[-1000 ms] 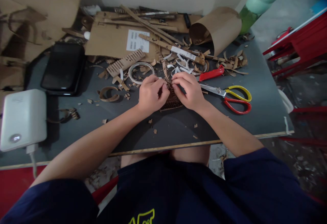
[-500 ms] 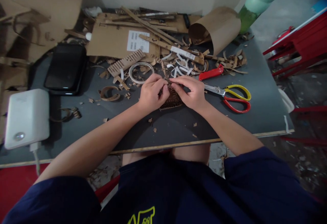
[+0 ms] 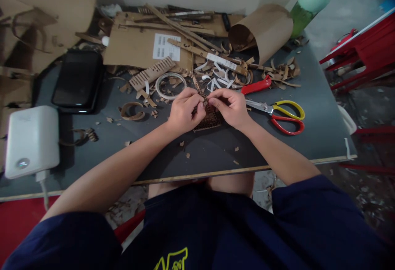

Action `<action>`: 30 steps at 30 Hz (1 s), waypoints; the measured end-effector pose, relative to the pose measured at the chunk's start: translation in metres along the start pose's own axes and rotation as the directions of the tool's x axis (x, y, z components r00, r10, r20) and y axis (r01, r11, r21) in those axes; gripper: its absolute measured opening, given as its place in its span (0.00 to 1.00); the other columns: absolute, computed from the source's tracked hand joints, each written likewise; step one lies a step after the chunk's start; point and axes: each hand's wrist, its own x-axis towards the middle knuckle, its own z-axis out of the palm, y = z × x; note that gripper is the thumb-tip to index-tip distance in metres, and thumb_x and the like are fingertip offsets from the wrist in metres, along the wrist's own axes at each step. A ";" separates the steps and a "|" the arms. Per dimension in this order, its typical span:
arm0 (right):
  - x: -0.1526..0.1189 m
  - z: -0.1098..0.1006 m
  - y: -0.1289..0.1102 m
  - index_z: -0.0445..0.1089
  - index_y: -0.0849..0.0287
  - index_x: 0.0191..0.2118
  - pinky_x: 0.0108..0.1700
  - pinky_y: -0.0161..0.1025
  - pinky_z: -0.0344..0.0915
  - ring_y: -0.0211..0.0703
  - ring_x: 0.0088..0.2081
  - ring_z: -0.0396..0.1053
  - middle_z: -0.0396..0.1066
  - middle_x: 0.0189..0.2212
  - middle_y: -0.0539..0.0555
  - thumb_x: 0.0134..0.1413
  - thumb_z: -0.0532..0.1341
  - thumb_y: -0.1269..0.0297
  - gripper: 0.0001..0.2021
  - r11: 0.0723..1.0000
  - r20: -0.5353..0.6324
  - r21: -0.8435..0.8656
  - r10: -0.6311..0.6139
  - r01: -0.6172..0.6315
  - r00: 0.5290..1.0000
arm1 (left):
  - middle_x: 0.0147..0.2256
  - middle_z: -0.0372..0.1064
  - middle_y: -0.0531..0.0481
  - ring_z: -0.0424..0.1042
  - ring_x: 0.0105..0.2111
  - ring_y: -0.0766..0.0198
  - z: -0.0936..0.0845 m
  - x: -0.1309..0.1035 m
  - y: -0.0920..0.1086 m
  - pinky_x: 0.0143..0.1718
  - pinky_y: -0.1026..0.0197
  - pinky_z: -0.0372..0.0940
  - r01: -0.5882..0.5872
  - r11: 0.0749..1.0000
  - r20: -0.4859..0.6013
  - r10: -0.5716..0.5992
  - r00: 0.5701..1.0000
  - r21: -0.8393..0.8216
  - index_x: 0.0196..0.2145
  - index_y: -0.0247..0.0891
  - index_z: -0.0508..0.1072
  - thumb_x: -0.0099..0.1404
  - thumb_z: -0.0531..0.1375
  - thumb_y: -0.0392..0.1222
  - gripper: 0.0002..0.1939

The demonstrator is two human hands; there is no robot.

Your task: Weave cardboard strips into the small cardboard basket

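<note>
Both hands meet at a small brown corrugated cardboard piece (image 3: 207, 123) near the middle of the table. A narrow corrugated strip (image 3: 196, 84) rises from it, away from me. My left hand (image 3: 187, 111) is curled, its fingertips closed on the strip at the piece's upper left. On the other side, my right hand (image 3: 231, 107) pinches the same strip between thumb and forefinger. The fingers hide part of the piece. Just right of my right hand lie scissors (image 3: 268, 109) with one yellow and one red handle, and a red-handled cutter (image 3: 256, 85).
A tape ring (image 3: 158, 86), a slotted cardboard piece (image 3: 152, 74) and scraps lie beyond my hands. Further back are a cardboard sheet (image 3: 129, 44), a cardboard tube (image 3: 274, 31) and a green bottle (image 3: 308, 9). A black case (image 3: 77, 79) and white power bank (image 3: 32, 140) stand left.
The view has shifted very slightly. My right hand has moved a little away from my left hand, its fingers still on the strip.
</note>
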 end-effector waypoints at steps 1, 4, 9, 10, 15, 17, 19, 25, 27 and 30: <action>0.000 0.000 -0.001 0.78 0.60 0.36 0.34 0.33 0.72 0.32 0.28 0.72 0.77 0.28 0.49 0.57 0.67 0.52 0.14 0.999 0.010 0.037 0.017 -0.017 1.000 | 0.28 0.69 0.48 0.71 0.34 0.61 0.000 0.000 0.000 0.36 0.60 0.66 -0.019 1.000 -0.016 0.019 1.000 0.001 0.31 0.38 0.68 0.67 0.51 0.34 0.09; 0.001 0.000 -0.003 0.77 0.61 0.35 0.31 0.30 0.71 0.30 0.25 0.70 0.75 0.26 0.47 0.54 0.70 0.52 0.15 0.990 0.034 0.124 0.065 -0.069 0.997 | 0.28 0.69 0.49 0.70 0.33 0.62 0.001 0.001 -0.001 0.34 0.61 0.65 -0.058 0.998 -0.035 0.059 0.998 0.028 0.31 0.38 0.67 0.67 0.51 0.33 0.08; 0.004 0.000 -0.004 0.76 0.60 0.34 0.26 0.27 0.68 0.28 0.22 0.69 0.73 0.23 0.45 0.52 0.72 0.53 0.14 0.951 0.080 0.269 0.133 -0.150 0.988 | 0.27 0.68 0.50 0.70 0.33 0.63 0.001 0.002 -0.001 0.35 0.61 0.65 -0.095 0.994 -0.061 0.098 0.993 0.049 0.31 0.39 0.66 0.66 0.52 0.33 0.07; 0.004 0.000 -0.003 0.76 0.60 0.34 0.25 0.26 0.68 0.28 0.22 0.70 0.73 0.23 0.44 0.51 0.72 0.54 0.14 0.941 0.096 0.294 0.145 -0.167 0.985 | 0.27 0.68 0.50 0.70 0.33 0.63 0.002 0.002 -0.001 0.35 0.61 0.65 -0.098 0.994 -0.069 0.102 0.992 0.049 0.31 0.39 0.66 0.66 0.52 0.32 0.06; 0.005 -0.002 -0.001 0.76 0.61 0.33 0.23 0.26 0.67 0.28 0.21 0.71 0.73 0.23 0.44 0.51 0.72 0.54 0.14 0.912 0.143 0.339 0.192 -0.230 0.971 | 0.27 0.67 0.51 0.70 0.33 0.62 0.002 0.002 -0.001 0.35 0.61 0.66 -0.108 0.994 -0.078 0.110 0.991 0.029 0.32 0.39 0.66 0.65 0.52 0.32 0.06; 0.006 -0.002 -0.001 0.76 0.61 0.33 0.23 0.26 0.68 0.28 0.21 0.71 0.74 0.23 0.44 0.51 0.72 0.54 0.14 0.904 0.156 0.347 0.207 -0.249 0.966 | 0.27 0.67 0.51 0.70 0.33 0.63 0.001 0.002 -0.001 0.35 0.62 0.66 -0.111 0.994 -0.077 0.112 0.991 0.017 0.32 0.39 0.66 0.66 0.52 0.32 0.06; 0.006 -0.003 -0.001 0.75 0.61 0.33 0.23 0.26 0.67 0.28 0.21 0.71 0.74 0.23 0.44 0.52 0.72 0.54 0.14 0.894 0.177 0.362 0.214 -0.266 0.961 | 0.28 0.67 0.50 0.70 0.33 0.63 0.000 0.002 -0.001 0.35 0.62 0.66 -0.113 0.994 -0.075 0.113 0.991 0.003 0.32 0.38 0.66 0.66 0.51 0.32 0.07; 0.007 -0.003 0.000 0.75 0.61 0.34 0.22 0.26 0.66 0.28 0.21 0.70 0.73 0.23 0.44 0.51 0.72 0.52 0.16 0.893 0.194 0.362 0.210 -0.269 0.958 | 0.28 0.66 0.50 0.69 0.34 0.62 0.000 0.001 -0.001 0.35 0.61 0.66 -0.099 0.995 -0.074 0.097 0.993 -0.029 0.33 0.39 0.66 0.68 0.51 0.33 0.07; 0.006 -0.002 0.001 0.74 0.61 0.34 0.22 0.26 0.66 0.28 0.21 0.70 0.73 0.23 0.43 0.52 0.72 0.52 0.16 0.894 0.184 0.365 0.203 -0.258 0.962 | 0.29 0.66 0.49 0.69 0.34 0.62 0.001 0.001 -0.002 0.36 0.61 0.66 -0.089 0.995 -0.079 0.086 0.993 -0.035 0.33 0.39 0.66 0.68 0.51 0.33 0.07; 0.004 -0.002 0.000 0.74 0.59 0.36 0.22 0.27 0.66 0.28 0.21 0.69 0.72 0.24 0.43 0.54 0.70 0.51 0.15 0.914 0.157 0.339 0.178 -0.222 0.971 | 0.29 0.66 0.50 0.68 0.35 0.62 0.002 0.001 -0.002 0.37 0.61 0.66 -0.087 0.995 -0.097 0.082 0.992 -0.047 0.33 0.39 0.66 0.68 0.51 0.32 0.07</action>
